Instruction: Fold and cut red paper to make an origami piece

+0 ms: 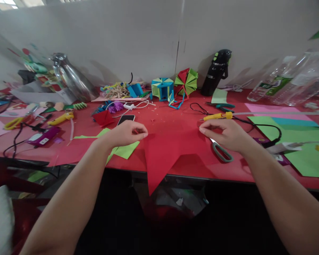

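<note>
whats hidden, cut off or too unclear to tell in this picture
All in the head view:
- phone: lower part hidden behind the left hand
- scissors: most of the blades hidden behind the right hand
- red paper: right-hand outline hard to trace against the red table
- green paper on the right: cut off by the picture's right edge
</note>
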`<state>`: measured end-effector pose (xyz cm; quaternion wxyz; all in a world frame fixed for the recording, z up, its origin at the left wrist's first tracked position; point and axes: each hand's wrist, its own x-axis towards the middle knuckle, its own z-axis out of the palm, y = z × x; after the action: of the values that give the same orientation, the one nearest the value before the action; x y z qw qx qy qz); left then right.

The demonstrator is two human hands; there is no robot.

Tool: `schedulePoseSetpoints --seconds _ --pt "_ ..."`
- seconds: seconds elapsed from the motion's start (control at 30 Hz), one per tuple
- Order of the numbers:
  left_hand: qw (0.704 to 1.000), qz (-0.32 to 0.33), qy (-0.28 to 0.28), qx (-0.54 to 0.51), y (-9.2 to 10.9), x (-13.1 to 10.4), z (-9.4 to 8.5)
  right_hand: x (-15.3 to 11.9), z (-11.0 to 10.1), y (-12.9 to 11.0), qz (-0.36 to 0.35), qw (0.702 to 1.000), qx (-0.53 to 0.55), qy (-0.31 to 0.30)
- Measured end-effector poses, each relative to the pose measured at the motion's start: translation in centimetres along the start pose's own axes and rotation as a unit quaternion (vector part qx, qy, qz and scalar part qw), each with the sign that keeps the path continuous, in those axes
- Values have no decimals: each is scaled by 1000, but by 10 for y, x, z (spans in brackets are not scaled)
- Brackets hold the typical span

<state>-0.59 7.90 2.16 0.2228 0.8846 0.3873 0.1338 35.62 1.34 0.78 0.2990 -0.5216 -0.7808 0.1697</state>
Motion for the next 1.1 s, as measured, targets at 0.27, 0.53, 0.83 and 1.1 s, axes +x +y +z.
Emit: schedulePoseSetpoints --seconds 0.27,0.53,0.83,1.1 --pt "974 -50 143 -170 -14 -9 -10 -3 -10 6 20 999 9 28" --pt "987 -14 96 -131 22 14 34 2 5 9 7 1000 -16 3" --pt "990 20 103 -93 44 16 48 18 39 -26 -130 989 -48 -60" --pt "983 -46 142 -103 14 8 19 11 12 -5 -15 994 7 -106"
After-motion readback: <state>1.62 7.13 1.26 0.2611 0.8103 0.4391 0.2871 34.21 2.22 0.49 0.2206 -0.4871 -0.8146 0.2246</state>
